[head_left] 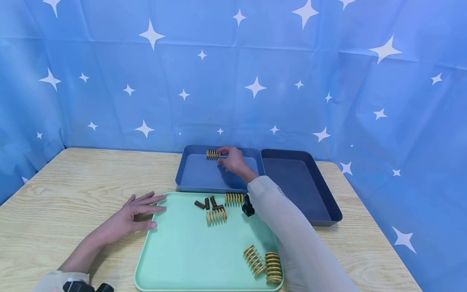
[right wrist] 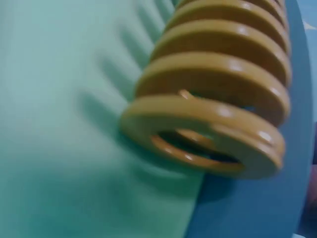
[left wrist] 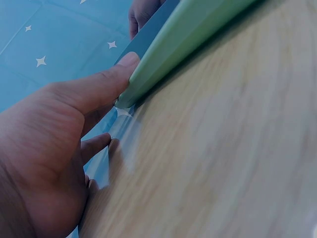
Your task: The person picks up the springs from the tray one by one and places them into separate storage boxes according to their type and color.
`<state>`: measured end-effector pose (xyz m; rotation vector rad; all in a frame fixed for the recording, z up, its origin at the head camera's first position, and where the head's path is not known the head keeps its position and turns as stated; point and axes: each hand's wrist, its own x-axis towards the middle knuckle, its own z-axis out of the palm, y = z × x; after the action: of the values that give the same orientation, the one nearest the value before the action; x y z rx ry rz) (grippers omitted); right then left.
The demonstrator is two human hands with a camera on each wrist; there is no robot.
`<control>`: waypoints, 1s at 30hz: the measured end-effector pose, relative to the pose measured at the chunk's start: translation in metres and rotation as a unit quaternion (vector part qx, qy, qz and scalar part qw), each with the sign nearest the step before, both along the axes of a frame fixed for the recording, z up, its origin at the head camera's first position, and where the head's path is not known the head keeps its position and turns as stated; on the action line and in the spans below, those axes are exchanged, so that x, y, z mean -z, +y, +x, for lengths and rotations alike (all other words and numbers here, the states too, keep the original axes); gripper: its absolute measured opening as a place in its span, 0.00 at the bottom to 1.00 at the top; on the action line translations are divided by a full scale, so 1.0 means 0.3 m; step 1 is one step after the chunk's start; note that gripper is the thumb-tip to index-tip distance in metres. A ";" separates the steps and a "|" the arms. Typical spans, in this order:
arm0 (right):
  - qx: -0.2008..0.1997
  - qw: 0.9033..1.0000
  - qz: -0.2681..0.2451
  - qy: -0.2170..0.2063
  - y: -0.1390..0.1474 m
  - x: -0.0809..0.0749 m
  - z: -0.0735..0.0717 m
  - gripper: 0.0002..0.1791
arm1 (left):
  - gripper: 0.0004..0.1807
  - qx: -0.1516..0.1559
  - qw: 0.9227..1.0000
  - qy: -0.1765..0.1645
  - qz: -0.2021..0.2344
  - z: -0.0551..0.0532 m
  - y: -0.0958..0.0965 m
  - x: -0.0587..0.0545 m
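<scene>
My right hand [head_left: 233, 160] reaches into the blue tray [head_left: 197, 174] and pinches the right end of a yellow coil spring [head_left: 213, 154] near the tray's back wall. My left hand [head_left: 136, 215] lies at the left edge of the green tray [head_left: 182, 251], fingers spread; in the left wrist view its thumb [left wrist: 111, 77] touches the green rim. On the green tray are more yellow springs, one at the back edge [head_left: 234, 199], also large in the right wrist view, and a paler one [head_left: 217, 216]. Several small dark springs [head_left: 207, 203] lie beside them.
Two larger yellow springs, one tilted [head_left: 254, 260] and one by the rim [head_left: 273, 267], lie at the green tray's front right corner. A dark grey tray [head_left: 295, 182] adjoins the blue one on a wooden table [head_left: 51, 194]. A starry blue curtain [head_left: 219, 109] hangs behind.
</scene>
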<state>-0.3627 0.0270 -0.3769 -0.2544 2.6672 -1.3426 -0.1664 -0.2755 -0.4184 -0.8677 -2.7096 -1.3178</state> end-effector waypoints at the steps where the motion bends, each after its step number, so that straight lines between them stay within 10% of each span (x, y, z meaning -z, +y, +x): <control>1: -0.002 1.000 -0.008 -0.003 0.003 -0.005 0.002 0.21 | 0.24 0.000 1.000 0.001 0.000 0.000 0.000 -0.001; 30: -0.118 0.991 -0.048 0.034 0.149 -0.261 0.232 0.17 | 0.24 -0.002 1.000 -0.006 -0.005 0.005 0.005 -0.006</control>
<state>-0.2930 0.0716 -0.2985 -0.6170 2.5286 -1.4095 -0.1648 -0.2741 -0.4166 -0.8563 -2.7271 -1.3144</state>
